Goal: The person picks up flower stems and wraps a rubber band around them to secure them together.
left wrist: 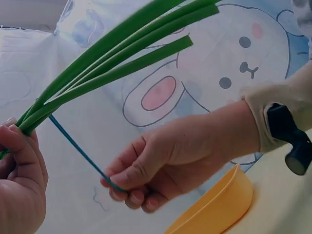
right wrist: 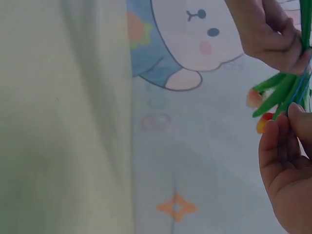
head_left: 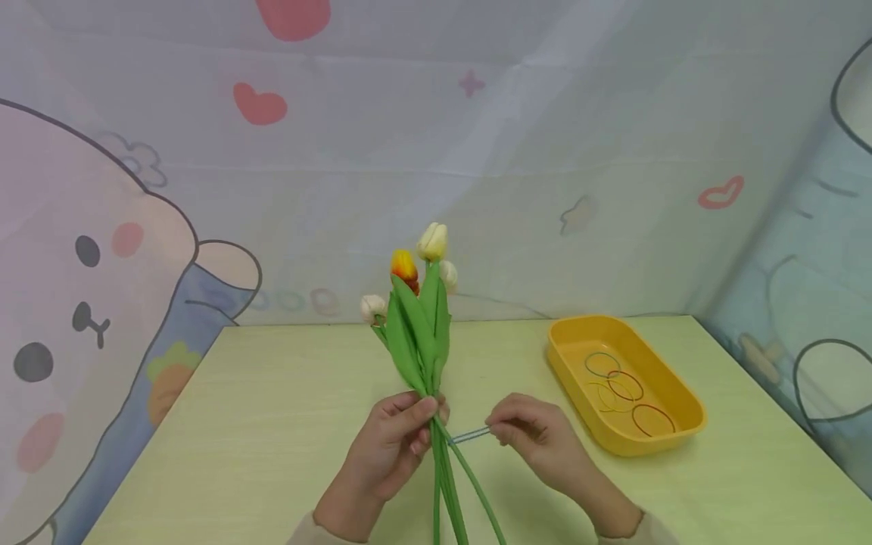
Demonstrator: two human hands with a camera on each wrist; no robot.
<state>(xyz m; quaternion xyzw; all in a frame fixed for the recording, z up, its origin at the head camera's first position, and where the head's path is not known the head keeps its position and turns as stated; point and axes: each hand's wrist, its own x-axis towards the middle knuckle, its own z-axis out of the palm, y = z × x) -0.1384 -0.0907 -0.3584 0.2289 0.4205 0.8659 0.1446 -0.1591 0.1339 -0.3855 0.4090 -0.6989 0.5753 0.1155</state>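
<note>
Grip of two kinds: the left hand [head_left: 391,443] clasps green stems [head_left: 437,492], its thumb laid across their front, while the right hand [head_left: 538,435] pinches one end of a blue rubber band [left wrist: 78,146] between thumb and fingertips. Key relation: the band stretches crosswise to the stems' long axis. It leaves the bunch just below the left hand, on the cut-end side, and runs in two straight, taut-looking strands to the right hand. The left hand is thus the nearer to the crossing and touches the stems; the right stands apart from them on their right, joined to them by the band alone. Whether the band encircles all the stems or only some cannot be told, since its far part is hidden.

Outward along the axis, leaves [head_left: 418,325] and tulip heads [head_left: 432,242] point away from the person; the cut ends [left wrist: 204,22], seen in the left wrist view, spread out on the opposite side of the grip. One stem slants off to the right, below the band. Beyond the right hand, a yellow tray [head_left: 633,446] holds loose bands [head_left: 616,390] on the pale table [head_left: 286,424].
</note>
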